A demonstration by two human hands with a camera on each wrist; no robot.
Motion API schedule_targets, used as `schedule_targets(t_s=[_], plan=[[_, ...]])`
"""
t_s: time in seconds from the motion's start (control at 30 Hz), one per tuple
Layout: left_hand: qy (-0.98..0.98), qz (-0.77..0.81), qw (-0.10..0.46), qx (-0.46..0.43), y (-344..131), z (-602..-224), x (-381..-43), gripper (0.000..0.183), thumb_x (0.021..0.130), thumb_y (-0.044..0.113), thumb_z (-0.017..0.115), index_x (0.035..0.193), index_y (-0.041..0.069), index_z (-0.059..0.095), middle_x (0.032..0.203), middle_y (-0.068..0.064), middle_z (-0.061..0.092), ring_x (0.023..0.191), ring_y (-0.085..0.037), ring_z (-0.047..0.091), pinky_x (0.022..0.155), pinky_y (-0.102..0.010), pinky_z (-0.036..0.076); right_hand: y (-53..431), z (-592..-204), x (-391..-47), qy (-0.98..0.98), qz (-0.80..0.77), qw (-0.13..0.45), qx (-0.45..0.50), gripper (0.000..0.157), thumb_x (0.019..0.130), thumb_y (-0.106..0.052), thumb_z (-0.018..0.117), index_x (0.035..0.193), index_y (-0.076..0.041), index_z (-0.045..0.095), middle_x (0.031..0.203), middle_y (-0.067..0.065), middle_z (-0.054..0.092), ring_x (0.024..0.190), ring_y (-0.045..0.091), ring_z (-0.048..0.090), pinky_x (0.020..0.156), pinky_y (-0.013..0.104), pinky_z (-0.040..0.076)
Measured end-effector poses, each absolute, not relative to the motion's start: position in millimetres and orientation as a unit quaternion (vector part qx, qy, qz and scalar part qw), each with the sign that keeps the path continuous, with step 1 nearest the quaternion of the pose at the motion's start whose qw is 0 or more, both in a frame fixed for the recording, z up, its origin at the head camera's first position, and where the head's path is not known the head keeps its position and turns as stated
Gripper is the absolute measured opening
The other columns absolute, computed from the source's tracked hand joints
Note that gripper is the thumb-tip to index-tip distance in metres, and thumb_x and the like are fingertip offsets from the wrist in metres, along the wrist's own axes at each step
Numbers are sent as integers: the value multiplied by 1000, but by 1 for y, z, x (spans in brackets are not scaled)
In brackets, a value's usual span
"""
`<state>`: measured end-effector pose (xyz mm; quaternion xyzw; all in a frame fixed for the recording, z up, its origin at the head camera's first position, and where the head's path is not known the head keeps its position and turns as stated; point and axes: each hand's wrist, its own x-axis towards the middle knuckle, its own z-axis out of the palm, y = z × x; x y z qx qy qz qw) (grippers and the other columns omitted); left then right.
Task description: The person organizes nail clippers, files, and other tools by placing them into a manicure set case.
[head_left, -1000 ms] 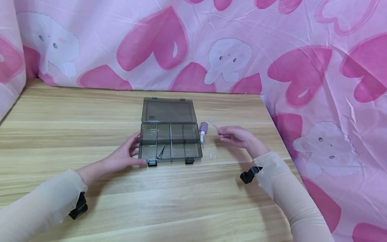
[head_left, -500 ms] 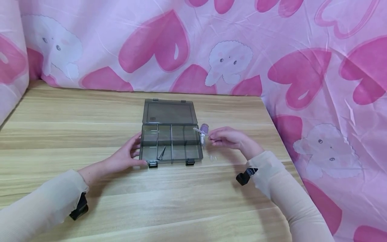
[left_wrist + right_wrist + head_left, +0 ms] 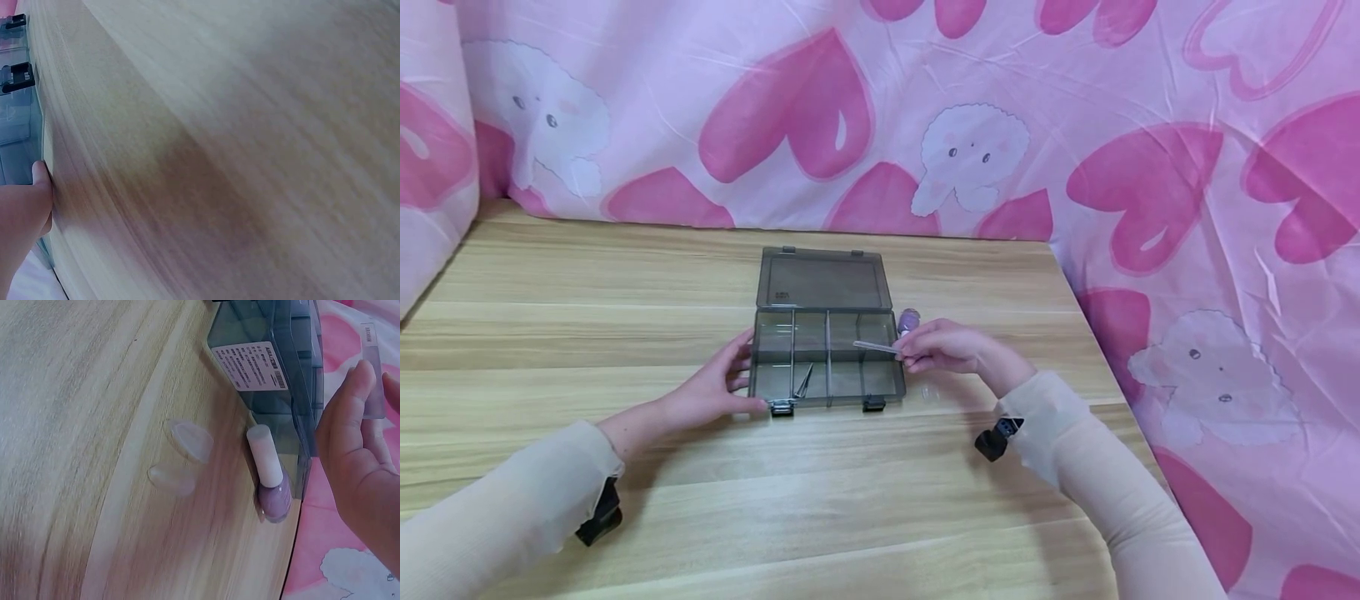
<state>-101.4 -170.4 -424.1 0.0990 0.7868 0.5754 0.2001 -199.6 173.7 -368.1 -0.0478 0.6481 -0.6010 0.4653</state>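
A smoky-grey compartment box (image 3: 867, 379) lies on the table with its lid (image 3: 823, 279) folded back. My left hand (image 3: 718, 383) holds its left front corner, thumb at the front edge and fingers along the side wall. Over the box's right compartments, my right hand (image 3: 943, 346) pinches a narrow, flat translucent strip (image 3: 876, 346) with small print near one end (image 3: 370, 347). In a front compartment rests a pointed metal tool (image 3: 805, 381), like tweezers. A purple nail polish bottle (image 3: 275, 497) with a white cap lies beside the box, partly hidden by my right hand in the head view.
Two clear, petal-shaped pieces (image 3: 190, 440) lie on the wooden table (image 3: 820, 500) right of the box. A printed label (image 3: 250, 365) is on the box's side. A pink heart-patterned cloth (image 3: 1037, 67) hangs behind and to the right.
My right hand has moved left with the translucent strip, from beyond the polish bottle to above the box's right compartments. My left hand stays at the box's corner.
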Motion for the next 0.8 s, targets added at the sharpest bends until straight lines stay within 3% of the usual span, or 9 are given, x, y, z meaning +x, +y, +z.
schedule_targets(t_s=[0.8], plan=[[788, 574, 201, 99, -171, -426, -102, 112, 74, 12, 77, 149, 4, -6, 150, -30, 17, 135, -46, 27, 111, -52, 31, 163, -377, -200, 642, -589, 489, -51, 31, 91, 7, 43, 83, -8, 70, 78, 4, 70, 64, 8, 65, 65, 19, 58]])
